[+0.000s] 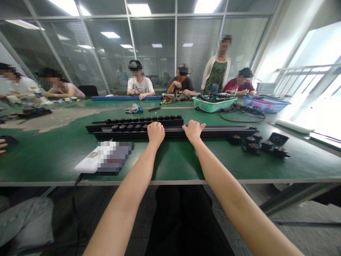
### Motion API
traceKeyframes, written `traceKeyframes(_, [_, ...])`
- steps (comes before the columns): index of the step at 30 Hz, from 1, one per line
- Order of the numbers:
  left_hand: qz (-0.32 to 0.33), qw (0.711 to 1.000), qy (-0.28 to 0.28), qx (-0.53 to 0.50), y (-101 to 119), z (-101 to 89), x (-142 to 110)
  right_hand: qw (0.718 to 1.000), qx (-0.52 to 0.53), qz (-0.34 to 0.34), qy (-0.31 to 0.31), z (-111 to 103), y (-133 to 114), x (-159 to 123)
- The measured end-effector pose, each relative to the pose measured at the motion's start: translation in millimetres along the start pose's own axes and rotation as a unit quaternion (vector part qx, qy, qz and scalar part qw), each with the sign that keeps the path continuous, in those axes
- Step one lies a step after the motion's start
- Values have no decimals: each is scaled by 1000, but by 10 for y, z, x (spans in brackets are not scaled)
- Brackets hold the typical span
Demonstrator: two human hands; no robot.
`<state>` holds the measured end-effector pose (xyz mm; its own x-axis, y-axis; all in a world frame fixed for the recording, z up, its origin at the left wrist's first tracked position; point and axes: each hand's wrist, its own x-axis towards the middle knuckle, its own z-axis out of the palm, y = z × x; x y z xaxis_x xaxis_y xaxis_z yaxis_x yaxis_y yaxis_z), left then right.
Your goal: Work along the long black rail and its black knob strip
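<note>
A long black slotted rail (226,133) lies across the green table in front of me, with a row of small black modules with round metallic tops (129,127) set along its left half. Over the rail's middle, just past the last visible module, my left hand (156,133) is closed, its fingers curled down out of sight. My right hand (194,131) grips the same rail further right, fingers bent over it and one outer finger sticking out sideways. Whether either hand also holds a small part is hidden. Behind lies a second black rail (93,125) with a similar row of modules.
Several loose black modules (252,145) sit at the right. A white device (86,165) and a dark, pixelated flat item (114,160) lie near the front edge. Further back are a green basket (213,105), a blue basket (266,105) and cables (242,114). Other people work across the table.
</note>
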<state>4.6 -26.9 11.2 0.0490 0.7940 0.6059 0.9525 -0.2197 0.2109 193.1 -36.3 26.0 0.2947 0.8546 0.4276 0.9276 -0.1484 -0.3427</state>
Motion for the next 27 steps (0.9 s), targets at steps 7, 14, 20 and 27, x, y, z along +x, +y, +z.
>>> traceKeyframes(7, [0, 1000, 6, 8, -12, 6, 1, 1000, 27, -9, -11, 22, 36, 21])
traceKeyframes(14, [-1, 1000, 9, 2, -20, 2, 0, 999, 30, 18, 19, 29, 77, 24])
traceKeyframes(20, [2, 1000, 5, 14, -36, 10, 0, 998, 40, 38, -8, -30, 65, 38])
traceKeyframes(27, [2, 1000, 9, 6, -35, -5, -5, 996, 25, 33, -84, -159, 106, 187])
